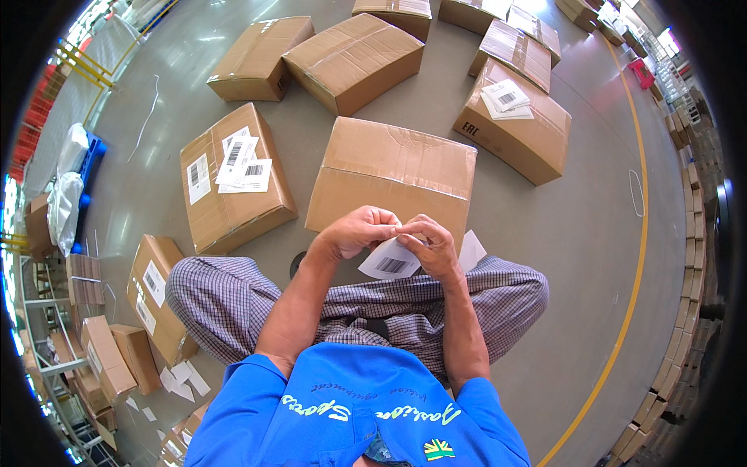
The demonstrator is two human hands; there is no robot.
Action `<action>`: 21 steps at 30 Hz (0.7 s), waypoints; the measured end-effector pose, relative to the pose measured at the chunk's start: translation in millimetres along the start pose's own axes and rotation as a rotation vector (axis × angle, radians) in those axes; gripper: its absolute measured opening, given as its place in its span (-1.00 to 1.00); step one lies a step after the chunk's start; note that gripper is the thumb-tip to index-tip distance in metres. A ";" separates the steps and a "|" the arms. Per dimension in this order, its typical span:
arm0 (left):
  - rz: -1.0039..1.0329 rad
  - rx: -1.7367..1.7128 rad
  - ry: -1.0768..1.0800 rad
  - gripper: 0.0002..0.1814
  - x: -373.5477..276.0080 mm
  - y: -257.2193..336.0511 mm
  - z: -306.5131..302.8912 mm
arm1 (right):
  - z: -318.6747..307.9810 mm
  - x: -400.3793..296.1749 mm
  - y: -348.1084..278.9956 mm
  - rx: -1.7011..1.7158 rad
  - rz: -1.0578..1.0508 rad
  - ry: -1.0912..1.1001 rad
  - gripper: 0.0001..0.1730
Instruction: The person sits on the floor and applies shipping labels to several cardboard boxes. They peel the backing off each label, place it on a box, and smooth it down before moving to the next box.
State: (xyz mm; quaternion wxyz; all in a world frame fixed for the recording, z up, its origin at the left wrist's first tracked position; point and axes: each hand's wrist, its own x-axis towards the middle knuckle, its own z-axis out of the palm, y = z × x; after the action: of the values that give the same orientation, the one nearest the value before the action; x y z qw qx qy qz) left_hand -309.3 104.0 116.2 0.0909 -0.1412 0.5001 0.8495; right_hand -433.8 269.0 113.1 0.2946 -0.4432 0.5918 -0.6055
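My left hand (363, 232) and my right hand (430, 245) meet fingertip to fingertip over the near edge of a taped cardboard box (397, 157). Between them they pinch the upper edge of a white barcode label (392, 261), which hangs tilted below the fingers. Another white sheet (471, 251) shows just right of my right hand, by my knee; whether I hold it is unclear. To the left, a carton (233, 216) bears one label flat on it and several loose labels (238, 157). At the upper right, a stack of labels (505, 99) lies on a carton (519, 143).
Several closed cartons (356, 58) stand on the grey floor ahead. A carton with two labels (154, 292) is beside my left knee. Paper scraps (185, 378) lie at lower left, near a metal rack (58, 368). A yellow floor line (633, 292) curves along the right, with stacked boxes (683, 327) beyond.
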 end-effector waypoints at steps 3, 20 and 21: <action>-0.018 -0.017 0.016 -0.75 2.4 -3.2 1.7 | -2.5 -1.2 0.9 -0.051 -0.003 0.016 -0.90; 0.045 0.307 0.448 -0.89 39.1 -25.4 15.8 | -23.1 -20.7 11.9 0.040 0.105 0.272 -0.92; 0.097 0.333 0.500 -0.90 40.8 -26.2 18.6 | -23.3 -22.1 11.0 0.057 0.157 0.271 -0.92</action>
State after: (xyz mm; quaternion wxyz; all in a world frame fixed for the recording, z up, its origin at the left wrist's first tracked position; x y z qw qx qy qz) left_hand -342.8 133.5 89.7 -0.0538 -0.3050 0.6454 0.6982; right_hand -446.7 297.7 100.4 0.2709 -0.3012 0.6417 -0.6513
